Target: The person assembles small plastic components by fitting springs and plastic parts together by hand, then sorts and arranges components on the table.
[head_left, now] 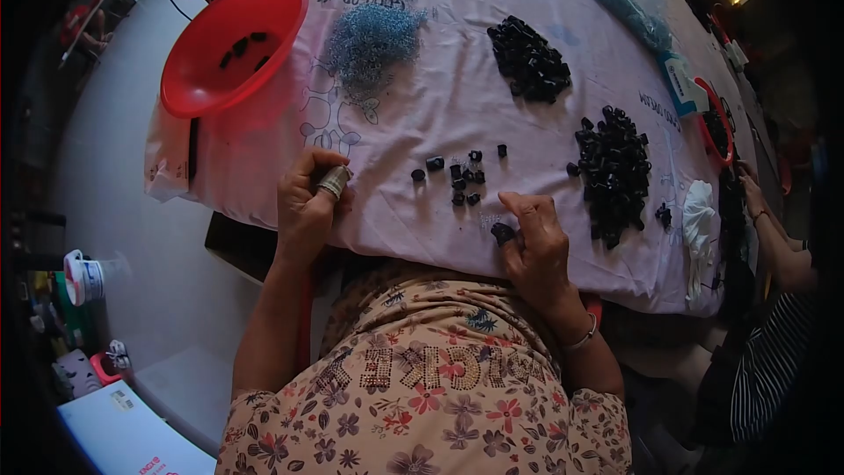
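My left hand (315, 198) is closed at the near left edge of the pink cloth (387, 229), with tan wrapping (334, 182) around a finger; anything held in it is too small to make out. My right hand (534, 242) curls its fingers, with a small black piece (502, 233) between thumb and fingers. Between the hands lies a loose group of small black pieces (457, 183). Right of my right hand is a large pile of black parts (614, 171); another pile (529, 60) sits farther back. A heap of small clear-bluish pieces (369, 42) lies back left.
A red bowl (202, 79) with a few black pieces stands at the left edge. A bag of bluish pieces (637, 13), a blue-white packet (684, 84), a red-rimmed container (727, 145) and white cloth (699, 229) lie right. Another person's arm (774, 229) is at far right.
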A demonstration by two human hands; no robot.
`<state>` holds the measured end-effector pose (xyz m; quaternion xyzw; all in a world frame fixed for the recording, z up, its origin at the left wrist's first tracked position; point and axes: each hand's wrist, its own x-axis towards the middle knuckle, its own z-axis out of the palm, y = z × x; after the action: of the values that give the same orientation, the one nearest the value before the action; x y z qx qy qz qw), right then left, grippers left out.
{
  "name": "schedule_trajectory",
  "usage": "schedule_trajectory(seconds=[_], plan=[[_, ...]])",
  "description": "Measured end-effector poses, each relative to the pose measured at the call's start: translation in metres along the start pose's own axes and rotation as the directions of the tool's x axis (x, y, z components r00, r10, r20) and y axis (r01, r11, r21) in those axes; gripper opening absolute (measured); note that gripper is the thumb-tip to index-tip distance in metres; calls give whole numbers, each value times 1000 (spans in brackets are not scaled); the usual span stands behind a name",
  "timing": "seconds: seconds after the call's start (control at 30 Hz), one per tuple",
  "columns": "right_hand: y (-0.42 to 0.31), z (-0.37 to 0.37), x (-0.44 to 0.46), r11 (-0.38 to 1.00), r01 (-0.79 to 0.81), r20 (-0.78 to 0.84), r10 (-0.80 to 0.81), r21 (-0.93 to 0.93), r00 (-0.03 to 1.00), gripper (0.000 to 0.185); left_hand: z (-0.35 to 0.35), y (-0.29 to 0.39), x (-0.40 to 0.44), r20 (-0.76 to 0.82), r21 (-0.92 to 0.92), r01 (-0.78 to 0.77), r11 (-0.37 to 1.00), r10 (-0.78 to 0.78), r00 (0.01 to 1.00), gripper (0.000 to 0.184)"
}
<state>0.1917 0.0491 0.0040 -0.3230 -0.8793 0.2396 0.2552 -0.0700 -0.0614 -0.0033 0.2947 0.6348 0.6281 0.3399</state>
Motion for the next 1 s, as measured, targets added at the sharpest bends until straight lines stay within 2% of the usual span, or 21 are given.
schedule_trajectory(seconds=[0.2, 0.3, 0.4, 0.47, 0.67, 0.97, 1.0], plan=[[-5, 3, -1, 997, -4, 41, 8, -77, 999, 55, -3, -2, 3, -10, -10, 11, 1000, -11, 1000, 17], [-11, 7, 3, 997, 12, 28, -10, -77, 1000, 51, -3, -3, 3, -6, -15, 6, 1000, -7, 1000, 16], [-9, 12, 5, 986, 61, 33, -57, -154, 998, 47, -3, -2, 4, 7, -22, -1, 1000, 1, 1000, 15], [-7, 13, 5, 974, 96, 29, -92, -207, 995, 36, -4, -3, 3, 12, -25, -2, 1000, 2, 1000, 15], [2, 19, 5, 965, 145, -66, -163, -219, 984, 20, -3, -3, 3, 10, -55, -10, 998, 11, 1000, 16], [4, 18, 6, 972, 126, -60, -140, -199, 988, 19, 11, 8, 5, 84, 238, 9, 971, -30, 996, 24], [5, 17, 5, 972, 125, -61, -140, -200, 988, 19, 16, 12, 6, 129, 391, -133, 911, 89, 988, 23]])
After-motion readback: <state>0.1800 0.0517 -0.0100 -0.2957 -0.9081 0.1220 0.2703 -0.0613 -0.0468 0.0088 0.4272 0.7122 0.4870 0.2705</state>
